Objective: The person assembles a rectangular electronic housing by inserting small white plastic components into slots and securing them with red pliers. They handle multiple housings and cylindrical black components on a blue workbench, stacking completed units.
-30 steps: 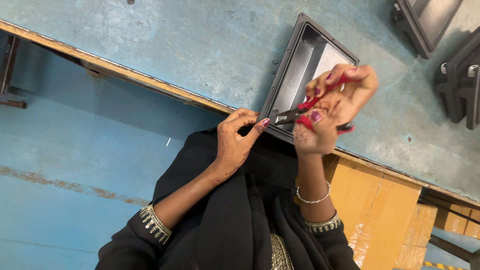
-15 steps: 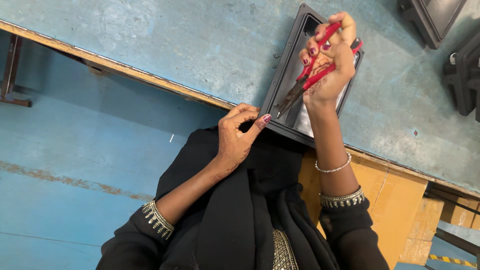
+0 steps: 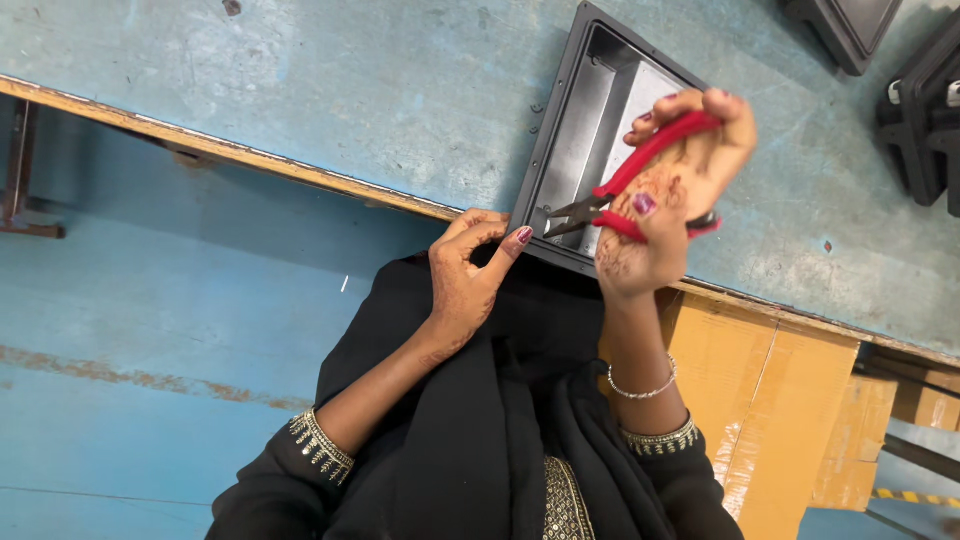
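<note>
- A worn blue-painted surface (image 3: 300,90) fills the top of the view, scuffed and stained, edged with a pale wooden strip (image 3: 250,160).
- Beyond its edge lies a blue floor (image 3: 150,330) with a rusty streak.
- Brown cardboard boxes (image 3: 780,400) stand under the surface at right.
- The light is even and soft.

The cutting pliers (image 3: 640,180) had bright red handles and dark steel-grey jaws. The right hand (image 3: 665,200) bore reddish-brown henna patterning on its palm and magenta nail polish; the left hand (image 3: 470,275) showed the same polish. The open metal enclosure (image 3: 575,150) was dark grey outside, paler grey within. The workbench (image 3: 300,90) was worn, blotchy blue-green with a tan wooden edge. At six o'clock, black sleeves (image 3: 300,470) ended in gold-embroidered cuffs. At four o'clock, the cardboard (image 3: 780,400) was orange-brown. The floor (image 3: 150,330) was blue, streaked with rust.
</note>
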